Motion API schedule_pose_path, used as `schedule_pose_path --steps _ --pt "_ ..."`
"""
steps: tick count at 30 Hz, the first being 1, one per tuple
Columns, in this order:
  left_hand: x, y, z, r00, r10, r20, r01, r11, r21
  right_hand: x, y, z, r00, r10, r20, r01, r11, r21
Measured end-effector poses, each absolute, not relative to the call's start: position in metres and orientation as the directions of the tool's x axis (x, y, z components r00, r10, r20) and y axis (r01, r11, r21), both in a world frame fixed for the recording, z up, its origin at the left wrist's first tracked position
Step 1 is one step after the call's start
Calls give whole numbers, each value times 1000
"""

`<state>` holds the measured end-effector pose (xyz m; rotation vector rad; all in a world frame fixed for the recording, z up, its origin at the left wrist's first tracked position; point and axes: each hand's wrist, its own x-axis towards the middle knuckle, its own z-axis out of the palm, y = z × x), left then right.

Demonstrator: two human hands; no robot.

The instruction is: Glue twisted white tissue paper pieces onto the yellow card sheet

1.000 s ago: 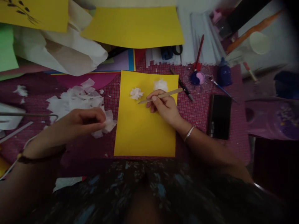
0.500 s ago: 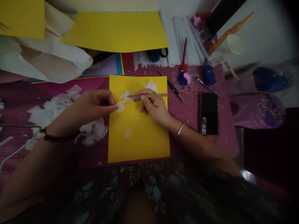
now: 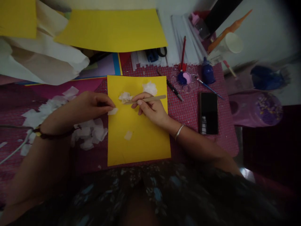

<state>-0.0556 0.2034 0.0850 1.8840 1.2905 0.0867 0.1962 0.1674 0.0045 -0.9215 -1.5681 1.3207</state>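
A yellow sheet of paper (image 3: 141, 138) lies flat in front of me. At its left edge my left hand (image 3: 100, 105) pinches a small white paper square (image 3: 113, 111) between thumb and fingers. My right hand (image 3: 150, 108) grips a thin flat wooden stick (image 3: 155, 98), its tip beside a ruffled white paper cluster (image 3: 125, 97) on the sheet. Behind my right fingers, near the top right corner, sits a second white paper cluster (image 3: 150, 88). One loose white square (image 3: 128, 135) rests lower on the sheet.
Loose white paper squares (image 3: 91, 133) are heaped left of the sheet, partly under my left arm. To the right lie a phone (image 3: 208, 113), a black pen (image 3: 174, 89), a paint palette (image 3: 184, 78), a paintbrush (image 3: 209, 88) and a blue bottle (image 3: 208, 71). Another yellow sheet (image 3: 113, 29) covers things behind.
My left hand has drawn slightly left with the paper square, which now tilts downward. The stick's tip has shifted a little left and down, to the cluster's lower edge.
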Motion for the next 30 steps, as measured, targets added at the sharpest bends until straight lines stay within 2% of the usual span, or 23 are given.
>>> schedule_pose_path --steps 3,6,10,14,17,21,25,30 --pt "-59 207 77 433 819 -378 751 -95 654 195 164 3 -402 893 203 85 257 -963" --pt "-59 209 68 403 857 -319 707 -70 704 196 163 3 -360 907 218 125 279 -952" --pt "-56 208 61 392 886 -249 589 -33 807 197 164 3 -259 945 200 106 234 -966" --pt "-48 207 58 402 885 -235 525 -13 851 196 166 4 -222 964 150 67 168 -983" --pt "-41 208 55 403 889 -220 532 -32 846 197 166 7 -206 970 128 46 140 -989" --pt "-33 209 51 424 892 -155 601 -149 785 200 165 13 -169 982 88 44 97 -994" --pt "-30 210 45 416 903 -108 596 -181 783 202 159 18 -112 984 135 31 140 -990" --pt "-27 210 41 392 918 -55 571 -196 797 198 156 15 -275 940 201 120 241 -963"
